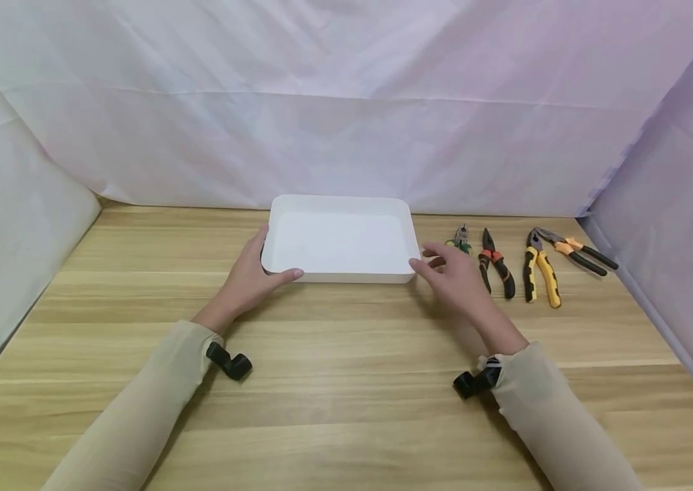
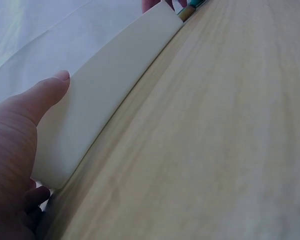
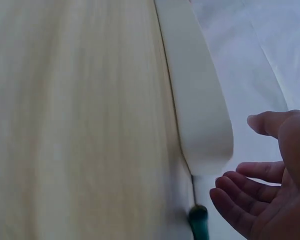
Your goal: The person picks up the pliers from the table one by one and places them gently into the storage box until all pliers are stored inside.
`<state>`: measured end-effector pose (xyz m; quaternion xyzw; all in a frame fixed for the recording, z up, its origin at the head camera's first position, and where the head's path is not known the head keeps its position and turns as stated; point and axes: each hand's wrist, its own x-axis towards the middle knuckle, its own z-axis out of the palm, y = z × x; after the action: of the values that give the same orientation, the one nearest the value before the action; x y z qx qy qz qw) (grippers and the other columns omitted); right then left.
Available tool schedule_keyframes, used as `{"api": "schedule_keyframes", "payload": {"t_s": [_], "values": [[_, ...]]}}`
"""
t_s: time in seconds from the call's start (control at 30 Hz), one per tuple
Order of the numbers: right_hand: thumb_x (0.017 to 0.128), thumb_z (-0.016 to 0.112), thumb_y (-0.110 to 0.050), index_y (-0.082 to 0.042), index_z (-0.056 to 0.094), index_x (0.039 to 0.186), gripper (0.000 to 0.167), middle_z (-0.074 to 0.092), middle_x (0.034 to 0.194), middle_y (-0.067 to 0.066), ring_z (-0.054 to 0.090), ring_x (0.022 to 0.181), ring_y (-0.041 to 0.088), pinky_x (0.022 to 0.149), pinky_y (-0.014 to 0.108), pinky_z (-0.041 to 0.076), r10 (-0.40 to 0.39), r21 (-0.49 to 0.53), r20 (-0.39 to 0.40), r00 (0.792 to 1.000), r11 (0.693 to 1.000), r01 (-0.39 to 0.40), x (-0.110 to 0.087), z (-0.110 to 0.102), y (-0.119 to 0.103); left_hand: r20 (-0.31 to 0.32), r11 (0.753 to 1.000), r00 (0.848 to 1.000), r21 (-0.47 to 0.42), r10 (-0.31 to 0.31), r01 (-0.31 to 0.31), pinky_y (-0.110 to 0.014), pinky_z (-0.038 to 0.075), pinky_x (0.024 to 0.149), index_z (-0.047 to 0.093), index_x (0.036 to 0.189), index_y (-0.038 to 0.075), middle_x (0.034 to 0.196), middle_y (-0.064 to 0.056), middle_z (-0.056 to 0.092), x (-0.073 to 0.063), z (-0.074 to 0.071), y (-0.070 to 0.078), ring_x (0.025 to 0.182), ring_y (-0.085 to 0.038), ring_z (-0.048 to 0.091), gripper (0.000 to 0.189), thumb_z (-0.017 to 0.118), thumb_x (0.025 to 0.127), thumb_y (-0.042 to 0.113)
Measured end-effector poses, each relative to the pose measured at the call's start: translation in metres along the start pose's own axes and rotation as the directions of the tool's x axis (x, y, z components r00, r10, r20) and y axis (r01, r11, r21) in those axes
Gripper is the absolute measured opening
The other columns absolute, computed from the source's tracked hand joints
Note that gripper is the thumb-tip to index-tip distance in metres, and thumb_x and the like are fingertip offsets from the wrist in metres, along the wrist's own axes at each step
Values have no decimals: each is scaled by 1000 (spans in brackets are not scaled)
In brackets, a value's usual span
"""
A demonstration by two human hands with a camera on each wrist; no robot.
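Note:
A shallow white rectangular tray [image 1: 342, 278] stands on the wooden table near the back cloth, with nothing inside it. My left hand [image 1: 250, 279] grips its front left corner, the thumb [image 2: 52, 95] against the front wall and the fingers along the left side, partly hidden. At the front right corner is my right hand [image 1: 452, 274], its fingers loosely bent. In the right wrist view a gap shows between the tray [image 3: 202, 100] and the right thumb and fingers [image 3: 242, 195]. Pliers with green handles [image 1: 462, 239] lie just behind the right hand, partly covered by it.
To the right lie red-and-black pliers [image 1: 495, 262], yellow-and-black pliers [image 1: 541, 269] and orange-and-black pliers [image 1: 576, 252]. White cloth [image 1: 346, 136] hangs behind the wooden table [image 1: 346, 382] and along both sides. Each sleeve cuff carries a small black device [image 1: 228, 361].

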<state>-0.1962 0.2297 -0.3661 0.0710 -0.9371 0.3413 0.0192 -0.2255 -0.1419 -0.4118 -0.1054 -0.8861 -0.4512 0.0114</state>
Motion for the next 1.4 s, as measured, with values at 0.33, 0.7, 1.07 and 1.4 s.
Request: {"api": "schedule_keyframes", "payload": {"t_s": [0.33,0.7,1.07,1.4], "values": [[101,58,-44,-1,57,140,58,67,123,22,66,103,34,84,51,55,2,-183,13,1000,983,0,6,-32,0,-7,1000,1000,-19,23,-23,-54,25,124,12,164,15,166,-13,27,1,2,2,153,-31,28,115,83,80,50],[100,55,-53,-1,50,147,70,61,136,25,60,119,41,94,59,51,75,-367,114,991,930,-28,24,-51,-2,-17,1000,1000,-15,-9,9,-56,22,125,10,164,10,168,-16,22,1,-1,-1,155,-33,24,119,82,80,53],[92,58,-64,-5,48,148,82,57,140,27,64,107,43,59,46,52,248,-553,136,959,823,-134,40,-53,-4,-11,1000,1000,-3,-4,4,-56,23,125,9,164,9,167,-18,23,2,-2,2,154,-34,25,117,81,82,52],[88,61,-67,1,43,148,93,61,129,30,66,90,37,54,42,50,314,-606,165,935,780,-155,44,-51,-1,-3,1000,1000,2,-13,13,-56,22,126,8,163,7,168,-18,21,3,2,5,155,-34,22,118,80,82,53]]}}
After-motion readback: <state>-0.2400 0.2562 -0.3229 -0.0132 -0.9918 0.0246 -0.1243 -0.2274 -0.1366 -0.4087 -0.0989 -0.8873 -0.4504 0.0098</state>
